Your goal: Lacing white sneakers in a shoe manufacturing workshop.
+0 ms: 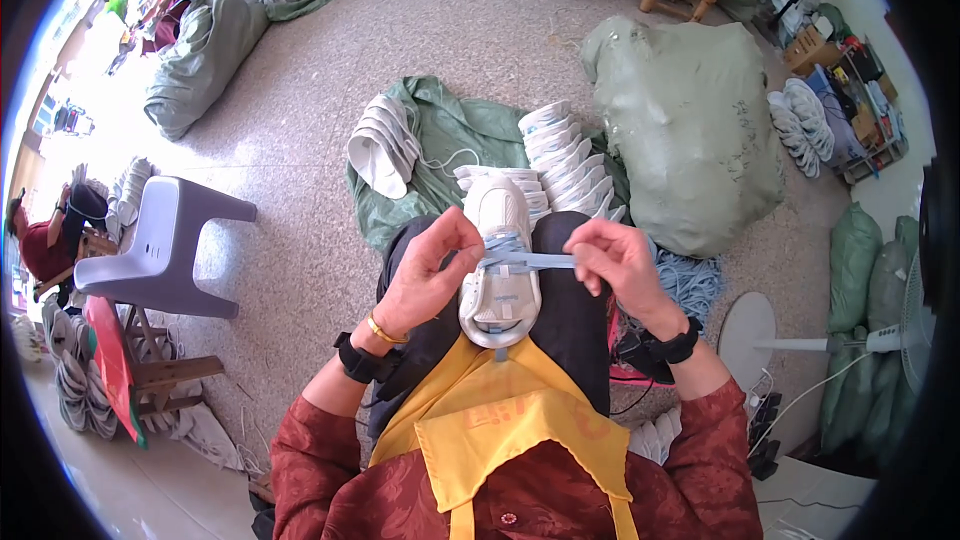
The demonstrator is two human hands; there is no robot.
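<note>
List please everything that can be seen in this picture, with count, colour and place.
shoe: one, white, on the lap, toe pointing away
lace: one, pale blue, stretched across the shoe between both hands
shoe stacks: several rows, white, on green sheet ahead
big sack: one, pale green, right of the stacks
lace pile: one, pale blue, floor at right
stool: one, grey plastic, left
fan: one, white, lower right
apron: one, yellow, on the person
left hand: pinching the lace
right hand: pinching the lace
</note>
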